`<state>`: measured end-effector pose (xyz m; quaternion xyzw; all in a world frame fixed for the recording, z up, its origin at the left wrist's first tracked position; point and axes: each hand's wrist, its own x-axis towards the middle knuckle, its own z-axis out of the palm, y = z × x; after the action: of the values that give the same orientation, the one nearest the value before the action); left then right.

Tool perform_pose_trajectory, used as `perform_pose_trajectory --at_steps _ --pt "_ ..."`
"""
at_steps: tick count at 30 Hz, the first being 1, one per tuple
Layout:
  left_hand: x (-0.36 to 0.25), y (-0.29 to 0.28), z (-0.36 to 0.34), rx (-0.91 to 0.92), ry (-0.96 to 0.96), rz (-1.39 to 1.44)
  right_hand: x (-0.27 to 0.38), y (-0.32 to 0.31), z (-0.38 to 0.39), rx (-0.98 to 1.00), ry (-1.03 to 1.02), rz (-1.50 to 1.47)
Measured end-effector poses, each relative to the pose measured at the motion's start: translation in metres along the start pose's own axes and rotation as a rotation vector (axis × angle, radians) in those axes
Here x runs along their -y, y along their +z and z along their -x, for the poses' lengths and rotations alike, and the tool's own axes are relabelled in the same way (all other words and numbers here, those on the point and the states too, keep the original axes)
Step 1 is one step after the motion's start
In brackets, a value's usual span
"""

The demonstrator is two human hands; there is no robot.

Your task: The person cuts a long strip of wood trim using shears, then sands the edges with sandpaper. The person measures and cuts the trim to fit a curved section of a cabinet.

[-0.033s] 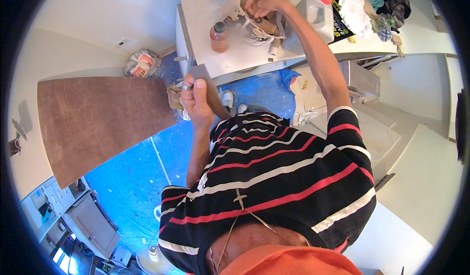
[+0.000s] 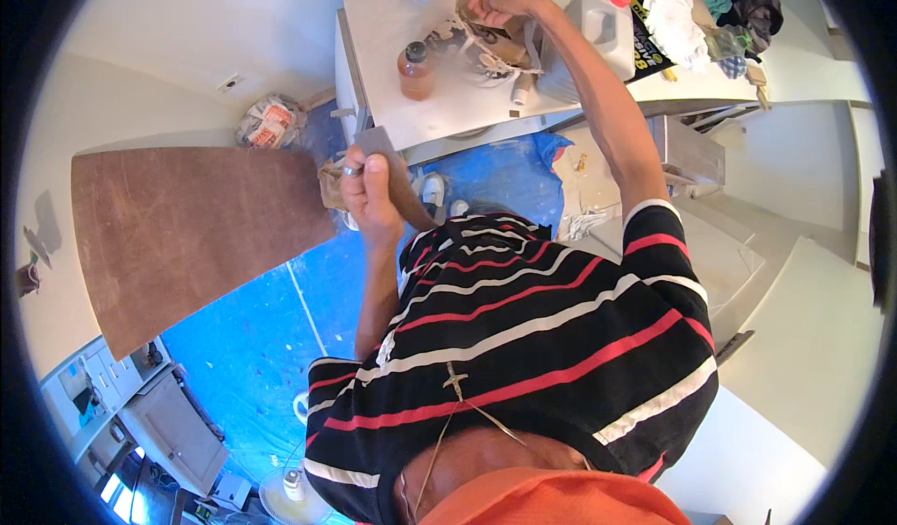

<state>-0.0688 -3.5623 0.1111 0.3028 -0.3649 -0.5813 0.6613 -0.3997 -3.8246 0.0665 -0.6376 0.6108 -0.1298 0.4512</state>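
My left hand (image 2: 371,196) is raised in front of my body, closed round a long, flat grey-brown strip (image 2: 404,184) with its thumb lying along it. The strip's lower end reaches down to my shirt. Out over the white worktop (image 2: 392,119), my right hand (image 2: 503,2) has its fingers curled in at a brown and clear plastic bag (image 2: 491,53) with crumpled pieces in it. What those fingers grip cannot be made out. Close to the bag stands a bottle of amber liquid (image 2: 416,81) with a black cap. Beside my right forearm is a large translucent jug (image 2: 603,39) with a red cap.
Rags (image 2: 677,25) and a dark bundle (image 2: 753,13) lie at the worktop's right. A brown board (image 2: 201,231) takes up the left side, near a stuffed plastic bag (image 2: 271,120). Blue sheeting (image 2: 252,338) covers the floor. A fan (image 2: 291,492) stands at the lower left.
My left hand and the strip have shifted very slightly left. My right hand stays at the bag, almost unmoved.
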Motion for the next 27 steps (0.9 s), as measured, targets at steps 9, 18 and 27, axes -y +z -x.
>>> perform_pose_trajectory --at_steps 9,18,27 --pt "-0.002 0.011 0.04 -0.004 0.081 -0.127 -0.101 0.021 -0.092 -0.156 -0.26 0.694" --pt "0.002 0.051 0.102 -0.061 -0.048 -0.218 0.01 0.024 -0.005 -0.095 -0.114 0.547" --pt "-0.008 0.072 0.114 -0.083 -0.044 -0.335 -0.003 0.028 0.025 -0.573 -0.205 0.424"
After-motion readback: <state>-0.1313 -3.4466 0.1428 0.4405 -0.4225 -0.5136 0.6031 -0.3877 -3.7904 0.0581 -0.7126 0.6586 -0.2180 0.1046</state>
